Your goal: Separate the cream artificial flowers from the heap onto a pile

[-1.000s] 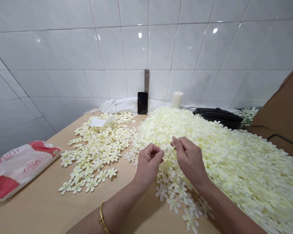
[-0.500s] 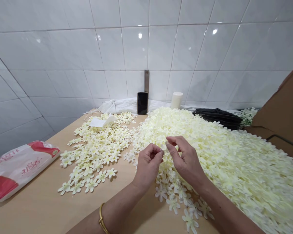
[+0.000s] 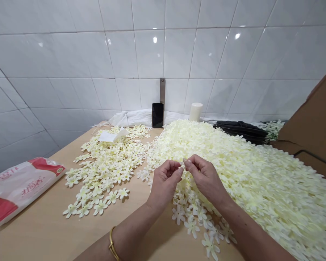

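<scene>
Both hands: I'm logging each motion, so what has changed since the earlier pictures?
The right hand has moved leftward, bringing its fingertips to or nearly to those of the left hand. Whether anything was grasped or released cannot be made out. The left hand, large flower heap and phone look unchanged.

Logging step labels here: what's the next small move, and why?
Probably a small pinch-and-draw by the right hand at the left hand's fingertips: both hands are pinched, tips nearly meeting in front of the large flower pile. Whatever lies between them is too small to make out.
</scene>
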A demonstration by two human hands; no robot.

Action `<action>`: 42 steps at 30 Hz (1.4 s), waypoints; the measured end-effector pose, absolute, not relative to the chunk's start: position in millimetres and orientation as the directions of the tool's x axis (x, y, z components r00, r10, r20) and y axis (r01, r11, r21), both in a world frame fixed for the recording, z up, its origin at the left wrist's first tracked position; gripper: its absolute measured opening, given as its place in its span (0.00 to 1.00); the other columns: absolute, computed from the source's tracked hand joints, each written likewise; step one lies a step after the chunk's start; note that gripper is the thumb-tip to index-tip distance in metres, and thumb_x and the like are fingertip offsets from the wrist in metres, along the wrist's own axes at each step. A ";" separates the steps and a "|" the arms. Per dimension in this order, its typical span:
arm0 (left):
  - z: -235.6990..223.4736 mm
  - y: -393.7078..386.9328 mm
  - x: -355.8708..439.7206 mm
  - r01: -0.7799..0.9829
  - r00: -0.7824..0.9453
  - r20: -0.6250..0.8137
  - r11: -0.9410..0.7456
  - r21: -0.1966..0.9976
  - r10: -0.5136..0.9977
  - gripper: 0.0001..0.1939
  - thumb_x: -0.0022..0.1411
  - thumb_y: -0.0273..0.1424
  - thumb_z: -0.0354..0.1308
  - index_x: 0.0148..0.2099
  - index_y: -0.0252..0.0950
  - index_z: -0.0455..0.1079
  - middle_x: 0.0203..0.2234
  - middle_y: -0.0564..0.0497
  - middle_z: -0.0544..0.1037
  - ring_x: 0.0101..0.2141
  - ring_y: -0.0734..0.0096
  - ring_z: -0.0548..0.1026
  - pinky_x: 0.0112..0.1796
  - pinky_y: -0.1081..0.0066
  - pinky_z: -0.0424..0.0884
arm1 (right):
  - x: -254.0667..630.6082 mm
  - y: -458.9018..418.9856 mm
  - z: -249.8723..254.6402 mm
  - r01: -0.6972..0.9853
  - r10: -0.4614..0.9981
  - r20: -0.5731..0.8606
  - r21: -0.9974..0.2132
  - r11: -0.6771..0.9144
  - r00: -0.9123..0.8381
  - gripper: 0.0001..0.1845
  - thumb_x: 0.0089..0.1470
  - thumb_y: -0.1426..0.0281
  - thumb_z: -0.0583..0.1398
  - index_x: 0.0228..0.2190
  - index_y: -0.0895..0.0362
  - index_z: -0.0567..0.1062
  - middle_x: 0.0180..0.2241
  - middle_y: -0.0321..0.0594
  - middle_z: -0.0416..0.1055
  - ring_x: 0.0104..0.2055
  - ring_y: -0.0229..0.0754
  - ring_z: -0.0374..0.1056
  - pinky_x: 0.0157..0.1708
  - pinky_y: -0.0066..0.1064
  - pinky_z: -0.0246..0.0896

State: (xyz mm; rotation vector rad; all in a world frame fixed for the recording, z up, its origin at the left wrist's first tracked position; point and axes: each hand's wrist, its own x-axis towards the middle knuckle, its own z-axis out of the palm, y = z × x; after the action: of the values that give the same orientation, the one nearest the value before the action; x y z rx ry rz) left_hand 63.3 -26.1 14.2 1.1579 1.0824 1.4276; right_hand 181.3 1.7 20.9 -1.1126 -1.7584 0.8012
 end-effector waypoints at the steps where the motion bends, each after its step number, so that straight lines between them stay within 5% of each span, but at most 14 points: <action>1: 14.7 -26.3 63.1 -0.143 -0.070 0.132 -0.141 0.980 0.989 0.06 0.49 0.32 0.57 0.29 0.34 0.67 0.22 0.54 0.69 0.24 0.77 0.64 0.28 0.75 0.62 | 180.9 1.5 20.9 0.358 0.916 0.342 -0.845 0.397 -0.208 0.16 0.53 0.60 0.51 0.19 0.56 0.61 0.17 0.30 0.52 0.20 0.33 0.48 0.20 0.26 0.44; 7: 9.7 -23.3 63.1 -0.113 -0.068 0.149 -0.156 0.981 0.986 0.06 0.49 0.32 0.55 0.27 0.33 0.66 0.20 0.54 0.67 0.23 0.77 0.64 0.28 0.75 0.62 | 181.8 1.8 20.6 0.519 0.872 0.462 -0.711 0.474 -0.164 0.20 0.55 0.60 0.49 0.16 0.56 0.57 0.16 0.31 0.52 0.20 0.33 0.51 0.21 0.27 0.46; 11: -2.7 -19.5 67.3 -0.008 -0.077 0.184 -0.185 0.983 0.980 0.03 0.49 0.28 0.53 0.25 0.33 0.65 0.18 0.56 0.65 0.22 0.78 0.63 0.26 0.75 0.61 | 191.2 9.2 16.5 0.751 0.706 0.699 -0.405 0.521 -0.112 0.11 0.50 0.62 0.54 0.23 0.56 0.66 0.22 0.38 0.63 0.27 0.41 0.59 0.27 0.31 0.51; 15: -7.6 -15.2 63.0 0.229 -0.085 0.295 -0.270 0.935 0.952 0.05 0.49 0.25 0.51 0.24 0.34 0.66 0.18 0.55 0.66 0.22 0.77 0.63 0.25 0.76 0.60 | 195.7 17.8 11.1 0.823 0.504 0.818 -0.071 0.564 -0.276 0.10 0.52 0.67 0.50 0.28 0.58 0.69 0.27 0.46 0.67 0.32 0.48 0.61 0.32 0.37 0.53; 19: 3.1 -23.8 32.9 0.500 -0.048 0.406 -0.330 0.801 0.913 0.07 0.52 0.24 0.50 0.26 0.35 0.68 0.22 0.53 0.71 0.25 0.74 0.67 0.29 0.73 0.63 | 194.3 11.7 12.0 0.811 0.430 0.831 0.044 0.584 -0.354 0.11 0.53 0.70 0.50 0.25 0.57 0.69 0.26 0.47 0.68 0.33 0.50 0.60 0.30 0.37 0.50; 28: -8.8 -81.9 -72.9 0.903 0.071 0.483 -0.262 0.341 0.873 0.07 0.54 0.30 0.53 0.35 0.36 0.72 0.33 0.46 0.73 0.39 0.62 0.63 0.38 0.64 0.63 | 188.3 3.2 13.7 0.790 0.388 0.854 0.044 0.611 -0.348 0.08 0.53 0.71 0.53 0.24 0.56 0.69 0.26 0.45 0.69 0.34 0.49 0.61 0.27 0.35 0.46; 33: -21.5 -96.2 -72.5 0.943 0.090 0.453 -0.221 0.247 0.887 0.08 0.56 0.26 0.49 0.30 0.35 0.70 0.35 0.44 0.71 0.40 0.61 0.61 0.39 0.63 0.61 | 185.5 3.7 10.5 0.767 0.384 0.864 0.003 0.641 -0.325 0.08 0.52 0.70 0.53 0.24 0.57 0.69 0.25 0.44 0.69 0.33 0.48 0.61 0.28 0.35 0.47; 36: -19.0 -90.9 -65.4 0.898 0.016 0.454 -0.212 0.385 0.891 0.11 0.56 0.25 0.47 0.24 0.35 0.67 0.29 0.45 0.72 0.36 0.63 0.62 0.37 0.64 0.60 | 181.2 0.6 10.8 0.711 0.404 0.850 -0.050 0.702 -0.339 0.07 0.52 0.70 0.53 0.25 0.57 0.69 0.25 0.43 0.69 0.33 0.47 0.61 0.30 0.35 0.50; 38: -12.5 -83.9 -58.0 0.751 -0.134 0.379 -0.156 0.641 0.915 0.10 0.56 0.27 0.48 0.23 0.35 0.65 0.24 0.48 0.70 0.32 0.66 0.63 0.34 0.67 0.59 | 175.7 -4.2 13.6 0.623 0.437 0.831 -0.147 0.768 -0.343 0.08 0.52 0.70 0.53 0.25 0.57 0.68 0.25 0.42 0.68 0.32 0.45 0.61 0.31 0.35 0.52; 40: -3.5 -74.9 -47.0 0.425 -0.223 0.199 -0.088 0.901 0.954 0.09 0.54 0.31 0.50 0.24 0.35 0.64 0.21 0.50 0.70 0.27 0.71 0.64 0.32 0.70 0.59 | 168.7 -10.2 17.9 0.500 0.533 0.771 -0.327 0.802 -0.350 0.09 0.53 0.69 0.52 0.25 0.57 0.68 0.25 0.41 0.67 0.31 0.42 0.61 0.30 0.33 0.54; 42: 5.6 -64.6 -32.0 0.059 -0.157 0.041 -0.032 0.998 0.987 0.09 0.52 0.33 0.54 0.24 0.34 0.63 0.20 0.51 0.71 0.24 0.75 0.64 0.30 0.72 0.58 | 162.2 -15.2 22.3 0.379 0.679 0.629 -0.564 0.734 -0.379 0.10 0.55 0.67 0.50 0.27 0.56 0.69 0.26 0.40 0.67 0.29 0.40 0.62 0.28 0.31 0.56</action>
State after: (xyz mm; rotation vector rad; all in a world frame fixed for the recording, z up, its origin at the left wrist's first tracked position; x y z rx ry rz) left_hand -32.0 -64.6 5.6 1.1985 1.3507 1.3268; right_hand 162.2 -15.2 22.3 -0.8027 -2.0095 0.4099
